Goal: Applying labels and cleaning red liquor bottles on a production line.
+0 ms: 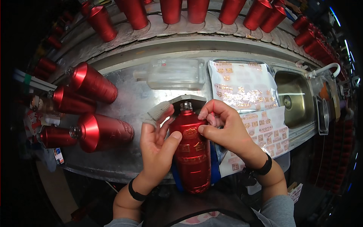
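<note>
Red bottle (pixel 193 166) at six o'clock, left hand (pixel 155 151) loosely spread at its nine, right hand (pixel 225 126) curled at its two, grip hard to tell: keep steady and press softly.

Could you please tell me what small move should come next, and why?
Perhaps smooth the gold emblem with the right hand, since that hand is at the shoulder of the nearest red bottle, while the left hand flanks its other side.
</note>
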A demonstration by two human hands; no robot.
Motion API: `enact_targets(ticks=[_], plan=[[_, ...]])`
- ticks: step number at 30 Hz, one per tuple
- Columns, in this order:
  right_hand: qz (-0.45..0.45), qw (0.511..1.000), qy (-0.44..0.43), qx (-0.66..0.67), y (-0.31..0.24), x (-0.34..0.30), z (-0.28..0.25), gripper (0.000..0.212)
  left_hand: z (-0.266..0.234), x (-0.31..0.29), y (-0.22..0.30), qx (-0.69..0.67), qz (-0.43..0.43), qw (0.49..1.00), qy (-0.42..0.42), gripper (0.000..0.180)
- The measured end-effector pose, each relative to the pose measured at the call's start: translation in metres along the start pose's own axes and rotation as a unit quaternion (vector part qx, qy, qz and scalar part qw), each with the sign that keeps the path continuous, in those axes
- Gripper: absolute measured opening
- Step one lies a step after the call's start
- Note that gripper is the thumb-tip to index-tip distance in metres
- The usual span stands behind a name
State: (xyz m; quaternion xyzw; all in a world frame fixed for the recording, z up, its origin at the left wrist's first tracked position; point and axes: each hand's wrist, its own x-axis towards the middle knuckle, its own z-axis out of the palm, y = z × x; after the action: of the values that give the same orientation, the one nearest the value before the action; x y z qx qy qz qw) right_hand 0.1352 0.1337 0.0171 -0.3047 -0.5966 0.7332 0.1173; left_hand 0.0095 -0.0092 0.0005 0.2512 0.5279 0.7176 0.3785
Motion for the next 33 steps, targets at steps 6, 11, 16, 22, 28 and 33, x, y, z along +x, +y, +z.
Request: enact_targets(ticks=[6,11,16,22,28,33], plan=[[0.005,1.0,-0.01,-0.016,-0.002,-0.001,-0.005,0.02,-0.003,-0.017,0.012,0.053,0.171,0.984,-0.005,0.061],[0.006,0.999,-0.017,0.033,0.003,-0.001,-0.007,0.02,0.016,-0.02,0.037,0.045,0.065,0.997,-0.003,0.062],[0.001,1.0,-0.012,0.028,0.003,0.0,-0.005,0.019,0.017,-0.019,0.048,0.022,0.016,1.0,0.005,0.061],[-0.002,0.999,-0.019,0.029,0.002,0.002,-0.005,0.019,0.014,-0.014,0.049,0.003,-0.022,0.999,0.027,0.056],[-0.007,0.999,-0.02,0.042,0.005,0.001,-0.006,0.019,0.008,-0.013,0.039,0.077,-0.001,0.996,0.047,0.051],[-0.014,0.999,-0.023,0.038,0.002,-0.001,-0.006,0.019,0.011,-0.014,0.027,0.317,0.072,0.945,0.025,0.046]])
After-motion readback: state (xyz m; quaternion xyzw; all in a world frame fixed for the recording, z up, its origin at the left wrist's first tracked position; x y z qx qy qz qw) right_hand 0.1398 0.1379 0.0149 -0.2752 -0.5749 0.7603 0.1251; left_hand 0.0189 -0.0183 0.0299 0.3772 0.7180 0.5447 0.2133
